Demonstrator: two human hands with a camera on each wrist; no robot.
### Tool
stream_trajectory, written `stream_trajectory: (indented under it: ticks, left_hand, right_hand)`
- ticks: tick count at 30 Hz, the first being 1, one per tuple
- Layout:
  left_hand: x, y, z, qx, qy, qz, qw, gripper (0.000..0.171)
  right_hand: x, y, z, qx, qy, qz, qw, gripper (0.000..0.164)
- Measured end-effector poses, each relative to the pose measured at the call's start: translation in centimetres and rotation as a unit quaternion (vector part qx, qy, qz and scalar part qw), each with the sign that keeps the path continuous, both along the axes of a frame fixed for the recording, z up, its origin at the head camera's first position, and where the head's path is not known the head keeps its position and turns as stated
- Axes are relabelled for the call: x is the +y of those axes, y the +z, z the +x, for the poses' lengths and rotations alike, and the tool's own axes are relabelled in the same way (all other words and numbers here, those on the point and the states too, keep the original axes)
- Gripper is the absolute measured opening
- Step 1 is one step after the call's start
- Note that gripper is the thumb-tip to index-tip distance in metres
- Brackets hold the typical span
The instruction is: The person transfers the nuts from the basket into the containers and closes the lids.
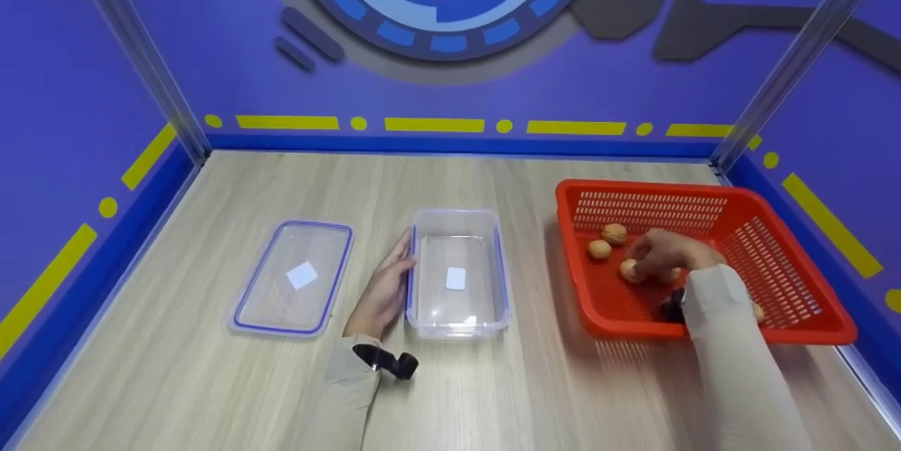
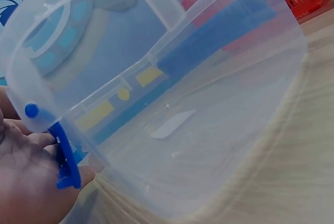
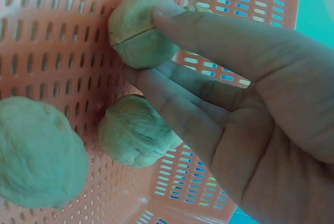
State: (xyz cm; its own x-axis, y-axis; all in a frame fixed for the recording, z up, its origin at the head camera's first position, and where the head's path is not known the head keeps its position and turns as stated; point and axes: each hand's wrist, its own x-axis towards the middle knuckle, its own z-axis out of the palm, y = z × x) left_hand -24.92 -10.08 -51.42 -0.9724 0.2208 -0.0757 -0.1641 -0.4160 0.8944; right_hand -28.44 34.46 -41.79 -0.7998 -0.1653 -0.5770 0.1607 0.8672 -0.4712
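Note:
In the head view my right hand (image 1: 665, 250) reaches into the red plastic basket (image 1: 612, 328). Its thumb and fingers pinch a walnut (image 3: 141, 31), plainly seen in the right wrist view. Other walnuts lie about it, among them one below the fingers (image 3: 136, 131) and a large one at left (image 3: 39, 153). My left hand (image 1: 383, 289) rests along the left side of a clear plastic container (image 1: 433, 300), its fingers fairly straight. A blue side clip (image 2: 65, 158) hangs by that palm in the left wrist view. Nothing but a white label shows inside the container.
A clear lid (image 1: 271, 303) with a blue seal and a white label lies on the wooden table (image 1: 535, 395), left of my left hand. Blue panels (image 1: 450, 103) with yellow marks enclose the table at the back and sides.

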Motion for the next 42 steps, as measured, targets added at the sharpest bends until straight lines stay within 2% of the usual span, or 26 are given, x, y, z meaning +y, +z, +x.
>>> stream_trajectory:
  ticks: [9,14,20,28,36,42]
  left_hand:
    - [0.0,0.2,-0.3,0.012,-0.003,0.001,0.9999,0.063]
    - [0.0,0.1,-0.3,0.013,-0.004,0.007,0.9999,0.064]
    - [0.1,-0.1,-0.2,0.005,0.005,0.004,1.0,0.065]
    - [0.1,-0.1,0.0,0.002,0.002,0.004,1.0,0.064]
    - [0.1,0.0,-0.1,0.009,0.004,0.001,1.0,0.064]
    - [0.0,-0.1,-0.1,0.015,-0.006,0.016,0.9997,0.065]
  right_hand:
    - [0.4,0.1,-0.3,0.022,0.025,-0.007,0.999,0.029]
    - [1.0,0.1,-0.3,0.036,0.034,-0.016,0.999,0.034]
    - [1.5,0.3,-0.1,0.042,0.036,-0.051,0.997,0.041]
    - [1.1,1.0,0.0,0.109,0.067,-0.054,0.99,0.05]
    - [0.5,1.8,-0.1,0.134,0.062,-0.078,0.986,0.056]
    - [-0.2,2.4,-0.1,0.16,0.073,-0.091,0.98,0.049]
